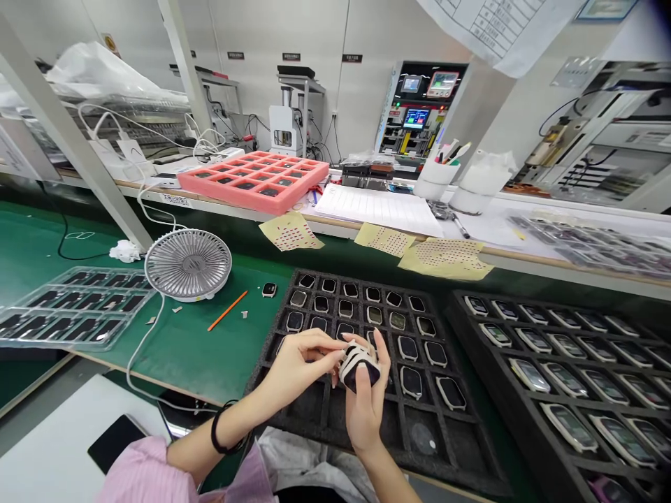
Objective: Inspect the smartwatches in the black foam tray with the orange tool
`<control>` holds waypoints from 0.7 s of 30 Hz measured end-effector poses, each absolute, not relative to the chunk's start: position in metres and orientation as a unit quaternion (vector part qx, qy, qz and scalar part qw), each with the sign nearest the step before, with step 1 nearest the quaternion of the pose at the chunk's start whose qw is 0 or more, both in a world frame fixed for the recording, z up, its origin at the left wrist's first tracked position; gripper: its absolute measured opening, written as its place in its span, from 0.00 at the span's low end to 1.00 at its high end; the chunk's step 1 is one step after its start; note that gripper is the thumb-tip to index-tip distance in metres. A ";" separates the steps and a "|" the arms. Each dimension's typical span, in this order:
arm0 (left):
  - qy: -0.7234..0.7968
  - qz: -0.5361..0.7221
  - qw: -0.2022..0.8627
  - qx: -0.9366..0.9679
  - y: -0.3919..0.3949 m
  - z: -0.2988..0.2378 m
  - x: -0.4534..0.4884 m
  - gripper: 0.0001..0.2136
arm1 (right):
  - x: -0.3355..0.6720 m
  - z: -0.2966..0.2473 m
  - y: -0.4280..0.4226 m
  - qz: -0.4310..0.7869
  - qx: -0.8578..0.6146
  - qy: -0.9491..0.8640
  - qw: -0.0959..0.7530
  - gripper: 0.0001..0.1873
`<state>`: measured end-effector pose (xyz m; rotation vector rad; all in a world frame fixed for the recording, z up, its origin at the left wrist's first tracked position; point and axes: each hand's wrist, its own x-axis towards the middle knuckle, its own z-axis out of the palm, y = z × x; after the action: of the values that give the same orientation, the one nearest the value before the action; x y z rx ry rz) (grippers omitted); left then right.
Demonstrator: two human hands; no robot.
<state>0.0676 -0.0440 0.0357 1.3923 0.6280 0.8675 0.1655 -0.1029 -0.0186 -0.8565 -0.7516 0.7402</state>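
Two hands, taped watch, black foam tray

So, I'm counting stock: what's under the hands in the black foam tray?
The left hand and right hand hold a dark watch body over the black foam tray. Watch cases sit in slots beside them; slots directly beneath are covered, contents unseen.
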 end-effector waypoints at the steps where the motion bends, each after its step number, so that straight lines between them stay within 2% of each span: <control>1: 0.275 0.383 0.633 0.614 -0.045 0.035 0.068 0.09 | 0.166 -0.020 -0.103 0.331 -0.402 -0.356 0.776 0.25; 4: 0.283 0.388 0.567 0.670 -0.047 0.034 0.068 0.11 | 0.169 -0.022 -0.101 0.301 -0.416 -0.361 0.778 0.25; 6: 0.275 0.342 0.546 0.714 -0.046 0.032 0.064 0.14 | 0.171 -0.021 -0.100 0.278 -0.425 -0.357 0.784 0.26; 11: 0.179 0.112 0.696 0.686 -0.043 0.018 0.055 0.30 | 0.173 -0.011 -0.101 0.298 -0.444 -0.348 0.770 0.26; 14: 0.161 0.093 0.727 0.661 -0.047 0.008 0.053 0.36 | 0.168 -0.008 -0.103 0.331 -0.454 -0.342 0.753 0.28; 18: 0.179 0.107 0.674 0.709 -0.036 0.012 0.039 0.31 | 0.163 -0.009 -0.100 0.364 -0.456 -0.355 0.730 0.30; 21: 0.281 0.191 0.492 0.801 -0.003 0.015 0.010 0.22 | 0.162 -0.008 -0.097 0.407 -0.436 -0.359 0.718 0.29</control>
<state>0.0103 -0.0032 0.0151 1.9451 0.6828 0.4644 0.1618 -0.0965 -0.0077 -0.9643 -0.7946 0.8993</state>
